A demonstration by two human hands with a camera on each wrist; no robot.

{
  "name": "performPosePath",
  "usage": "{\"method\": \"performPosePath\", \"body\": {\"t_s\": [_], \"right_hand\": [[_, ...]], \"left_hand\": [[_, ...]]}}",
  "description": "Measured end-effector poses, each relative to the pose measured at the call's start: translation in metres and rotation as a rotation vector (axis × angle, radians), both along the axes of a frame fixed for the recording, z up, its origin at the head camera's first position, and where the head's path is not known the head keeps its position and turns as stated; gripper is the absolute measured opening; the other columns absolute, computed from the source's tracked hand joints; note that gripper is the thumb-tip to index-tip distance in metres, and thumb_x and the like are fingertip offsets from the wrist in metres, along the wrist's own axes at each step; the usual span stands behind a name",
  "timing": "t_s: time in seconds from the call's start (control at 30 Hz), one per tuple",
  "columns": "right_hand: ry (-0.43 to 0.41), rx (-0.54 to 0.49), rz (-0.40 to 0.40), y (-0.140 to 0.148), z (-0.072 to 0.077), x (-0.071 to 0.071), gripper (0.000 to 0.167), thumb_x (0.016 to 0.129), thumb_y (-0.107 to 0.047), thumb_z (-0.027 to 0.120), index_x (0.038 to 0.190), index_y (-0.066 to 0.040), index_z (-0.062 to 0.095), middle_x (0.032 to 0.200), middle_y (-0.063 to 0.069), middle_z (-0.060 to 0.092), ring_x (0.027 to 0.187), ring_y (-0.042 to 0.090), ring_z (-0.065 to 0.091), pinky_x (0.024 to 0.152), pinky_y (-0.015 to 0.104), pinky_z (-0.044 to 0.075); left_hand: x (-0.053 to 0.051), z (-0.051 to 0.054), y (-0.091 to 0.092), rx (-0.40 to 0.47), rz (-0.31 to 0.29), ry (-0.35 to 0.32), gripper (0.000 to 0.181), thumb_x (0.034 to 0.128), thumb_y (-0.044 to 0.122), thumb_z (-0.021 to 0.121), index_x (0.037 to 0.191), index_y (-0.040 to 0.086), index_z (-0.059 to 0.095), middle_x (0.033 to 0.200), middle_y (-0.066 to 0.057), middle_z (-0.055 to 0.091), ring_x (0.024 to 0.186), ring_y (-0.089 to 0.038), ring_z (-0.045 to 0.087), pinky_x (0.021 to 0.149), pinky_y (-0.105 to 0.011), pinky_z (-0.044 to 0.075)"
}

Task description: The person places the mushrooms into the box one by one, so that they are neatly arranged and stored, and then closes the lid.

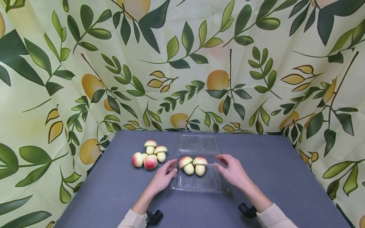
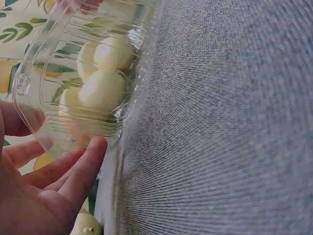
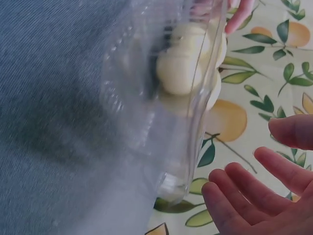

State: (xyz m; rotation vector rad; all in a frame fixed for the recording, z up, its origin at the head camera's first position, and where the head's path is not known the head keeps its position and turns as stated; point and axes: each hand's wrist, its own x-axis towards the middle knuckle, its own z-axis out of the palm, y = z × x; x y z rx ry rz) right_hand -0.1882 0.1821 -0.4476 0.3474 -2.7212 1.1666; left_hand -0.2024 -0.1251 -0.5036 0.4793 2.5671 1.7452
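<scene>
Both my hands were loosely spread and pinched nothing: my left hand (image 1: 166, 173) curved about the left wall of a clear container (image 1: 211, 183), touching or just beside it, I couldn't tell which, while my right hand (image 1: 232, 169) stood just off its right rim. The container sat mid-worktop (image 1: 262, 164), its lid (image 1: 198, 143) folded back toward the far edge. In its base two toy mushrooms (image 1: 200, 167) lay side by side, caps toward the hinge; four loose mushrooms (image 1: 161, 154) clustered nearer the worktop's far left corner. Doing this well, I judged, meant light, even fingertips on both sides, since thin plastic would likely flex and round stems roll. I could read no brand, label or writing anywhere
</scene>
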Motion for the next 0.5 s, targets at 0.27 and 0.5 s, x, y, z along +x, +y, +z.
{"method": "performPosePath", "body": {"t_s": [0.27,0.5], "right_hand": [[0.014,0.045,-0.032,0.014,-0.008,0.001,0.034,0.095,-0.016,0.071,0.125,-0.001,0.067,0.118,0.016,0.066,0.108,0.033,0.062,0.093,0.052,0.053],[-0.011,0.050,-0.045,0.028,-0.018,0.005,0.037,0.095,-0.017,0.072,0.126,0.001,0.066,0.120,0.019,0.065,0.107,0.036,0.064,0.090,0.052,0.054]], "left_hand": [[0.003,0.002,-0.001,-0.036,0.017,-0.004,0.042,0.1010,0.005,0.058,0.142,-0.002,0.052,0.125,-0.026,0.065,0.102,-0.035,0.069,0.082,-0.031,0.055],[0.003,0.001,0.001,-0.002,-0.001,-0.010,0.042,0.1006,0.000,0.055,0.141,-0.006,0.051,0.123,-0.033,0.062,0.097,-0.044,0.069,0.079,-0.029,0.055]]}}
